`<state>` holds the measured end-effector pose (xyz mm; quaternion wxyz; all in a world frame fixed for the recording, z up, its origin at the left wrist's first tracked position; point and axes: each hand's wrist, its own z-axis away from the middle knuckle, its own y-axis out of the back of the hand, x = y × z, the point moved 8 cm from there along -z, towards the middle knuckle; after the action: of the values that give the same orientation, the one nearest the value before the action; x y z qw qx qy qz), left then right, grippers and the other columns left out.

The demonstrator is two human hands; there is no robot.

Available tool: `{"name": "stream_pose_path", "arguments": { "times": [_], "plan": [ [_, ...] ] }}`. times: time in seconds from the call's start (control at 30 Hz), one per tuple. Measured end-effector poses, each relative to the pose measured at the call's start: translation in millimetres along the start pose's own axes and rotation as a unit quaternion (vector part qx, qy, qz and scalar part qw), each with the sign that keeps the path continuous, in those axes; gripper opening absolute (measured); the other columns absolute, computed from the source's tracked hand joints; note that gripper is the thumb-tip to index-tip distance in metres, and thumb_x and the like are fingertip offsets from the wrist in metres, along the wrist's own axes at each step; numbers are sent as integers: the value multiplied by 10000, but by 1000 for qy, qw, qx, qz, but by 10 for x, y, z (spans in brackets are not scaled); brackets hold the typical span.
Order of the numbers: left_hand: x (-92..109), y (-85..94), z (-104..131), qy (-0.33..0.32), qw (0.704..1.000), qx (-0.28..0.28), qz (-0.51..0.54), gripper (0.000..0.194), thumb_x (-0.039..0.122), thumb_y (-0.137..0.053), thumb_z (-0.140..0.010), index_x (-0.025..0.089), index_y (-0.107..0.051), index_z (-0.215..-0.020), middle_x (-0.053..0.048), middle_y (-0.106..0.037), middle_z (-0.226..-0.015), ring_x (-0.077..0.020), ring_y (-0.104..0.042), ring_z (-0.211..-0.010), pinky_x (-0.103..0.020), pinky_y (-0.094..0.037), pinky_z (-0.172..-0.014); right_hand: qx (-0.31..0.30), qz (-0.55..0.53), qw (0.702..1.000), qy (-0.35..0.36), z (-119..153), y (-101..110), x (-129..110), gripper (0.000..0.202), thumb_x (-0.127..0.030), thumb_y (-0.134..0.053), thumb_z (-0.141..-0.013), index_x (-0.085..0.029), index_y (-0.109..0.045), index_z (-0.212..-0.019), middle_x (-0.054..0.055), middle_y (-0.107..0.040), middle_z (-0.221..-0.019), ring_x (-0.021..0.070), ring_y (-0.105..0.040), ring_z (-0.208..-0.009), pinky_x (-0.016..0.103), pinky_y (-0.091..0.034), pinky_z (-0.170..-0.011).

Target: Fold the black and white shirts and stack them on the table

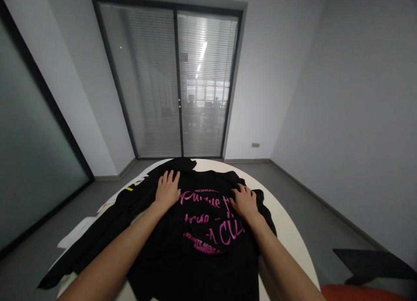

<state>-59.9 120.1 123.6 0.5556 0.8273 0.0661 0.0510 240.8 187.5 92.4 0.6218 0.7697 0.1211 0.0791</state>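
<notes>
A black shirt (pixel 202 266) with pink lettering lies spread over a round white table (pixel 289 231). My left hand (pixel 168 189) rests on its upper left part, fingers spread and pointing away from me. On the upper right part, beside the lettering, lies my right hand (pixel 244 200), its fingers apart and slightly bent on the cloth. Left of the shirt, more dark cloth (pixel 107 225) stretches along the table's left side, with yellow and white marks near its edge. White cloth or paper (pixel 78 232) sticks out from under it.
At the lower right stands a chair with a red seat (pixel 355 292) and a black armrest (pixel 374 264). Beyond the table are glass doors (pixel 179 84) with blinds. A glass panel (pixel 32 131) stands at the left, a grey wall (pixel 358 118) at the right.
</notes>
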Motion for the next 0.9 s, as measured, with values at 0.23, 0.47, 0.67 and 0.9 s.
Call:
{"name": "stream_pose_path", "arguments": {
  "times": [0.23,0.47,0.67,0.9],
  "plan": [
    [333,-345,389,-21,982,-183,38,710,677,-325,-924,279,-362,-1511,-167,-453,-1493,-410,-454,-1322,-532,-345,-1049,-190,-96,976,-43,213,-254,-191,759,-668,-434,-879,-313,-288,-1534,135,-275,-1585,450,-293,-1395,641,-308,-1021],
    [269,-519,704,-20,957,-289,11,843,760,-317,-860,306,-201,-1561,-158,-140,-1632,-491,-106,-1460,-665,-158,-1103,-258,-91,962,-15,334,-536,-144,938,-847,-381,-771,-379,-176,-1557,50,-51,-1658,468,30,-1471,706,-57,-1104],
    [420,-346,718,-25,957,-287,-29,883,719,-408,-842,99,-433,-1471,-254,-329,-1547,-447,-215,-1453,-592,-155,-1146,-301,-71,950,-35,407,-366,-223,998,-824,-503,-723,-377,-182,-1556,73,-74,-1653,513,-39,-1452,762,-186,-1029],
    [496,-573,761,12,987,-159,27,789,680,-385,-883,240,-318,-1535,-167,-221,-1614,-451,-248,-1441,-601,-191,-1124,-201,-78,972,96,148,-112,-389,822,-721,-619,-722,-178,-572,-1337,203,-419,-1484,406,-347,-1378,594,-290,-1078]
  ]
}}
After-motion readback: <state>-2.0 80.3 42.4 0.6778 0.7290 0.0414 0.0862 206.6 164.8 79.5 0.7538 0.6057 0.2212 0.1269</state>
